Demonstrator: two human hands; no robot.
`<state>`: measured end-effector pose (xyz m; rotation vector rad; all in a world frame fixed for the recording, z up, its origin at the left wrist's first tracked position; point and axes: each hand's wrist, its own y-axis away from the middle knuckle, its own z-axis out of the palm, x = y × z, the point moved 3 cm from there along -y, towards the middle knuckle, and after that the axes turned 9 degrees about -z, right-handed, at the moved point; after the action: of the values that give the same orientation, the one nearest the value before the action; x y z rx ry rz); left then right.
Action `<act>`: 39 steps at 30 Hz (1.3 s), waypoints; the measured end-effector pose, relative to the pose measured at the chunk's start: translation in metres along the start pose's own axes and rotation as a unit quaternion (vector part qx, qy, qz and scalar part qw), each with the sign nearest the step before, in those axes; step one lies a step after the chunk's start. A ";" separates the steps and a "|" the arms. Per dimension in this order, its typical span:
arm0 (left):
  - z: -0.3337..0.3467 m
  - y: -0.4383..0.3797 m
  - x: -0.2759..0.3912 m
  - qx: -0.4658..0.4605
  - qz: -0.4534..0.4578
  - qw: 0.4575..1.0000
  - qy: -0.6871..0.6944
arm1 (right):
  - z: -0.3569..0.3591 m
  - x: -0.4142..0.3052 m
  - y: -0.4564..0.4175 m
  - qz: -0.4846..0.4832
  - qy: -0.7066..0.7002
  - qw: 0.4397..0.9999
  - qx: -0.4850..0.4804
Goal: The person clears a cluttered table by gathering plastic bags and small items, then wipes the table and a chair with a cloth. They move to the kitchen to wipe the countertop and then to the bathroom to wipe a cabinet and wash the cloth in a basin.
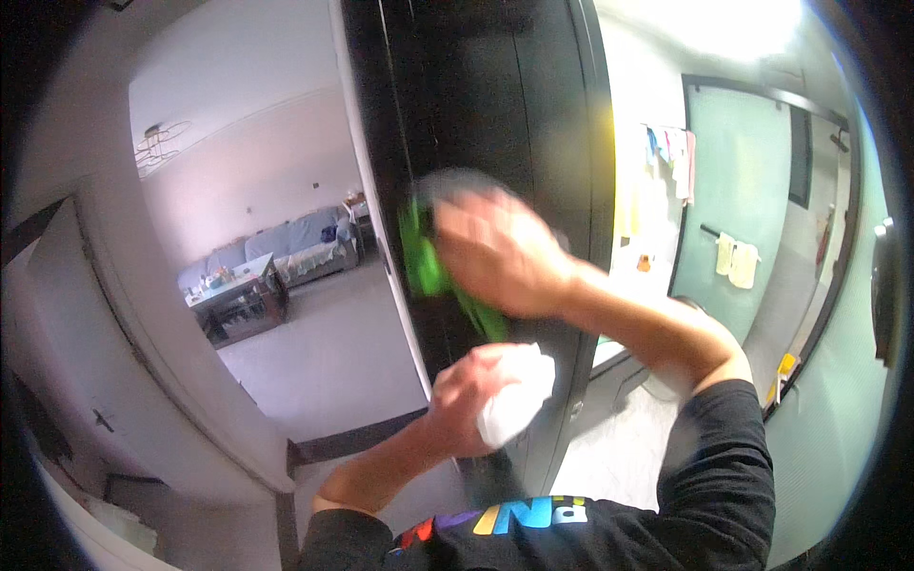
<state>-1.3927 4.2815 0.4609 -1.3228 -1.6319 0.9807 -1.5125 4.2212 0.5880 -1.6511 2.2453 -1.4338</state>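
A dark panel, probably a door (478,86), stands upright before me. My right hand (500,250) is raised against its middle, blurred by motion. A bright green thing (425,264), perhaps a cloth, shows at the left of that hand and below it; the hand seems closed on it, but its shape is smeared. Lower down, my left hand (464,400) grips a white crumpled thing (518,400), which looks like a cloth or tissue, in front of the dark surface.
To the left, a doorway opens on a room with a grey sofa (285,246) and a low table (239,285). On the right is a bright bathroom with a frosted glass door (739,164), towels (742,265) on a bar and hanging laundry (671,157). A white door (78,321) stands far left.
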 end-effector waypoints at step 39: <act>0.113 0.217 -0.012 -0.176 -0.477 0.861 0.025 | 0.173 -0.111 0.272 0.208 -0.004 0.978 -0.011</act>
<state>-1.4161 4.2938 0.2172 -0.5484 -2.1308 0.0413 -1.5832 4.2003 0.2553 -1.0904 2.4154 -1.2949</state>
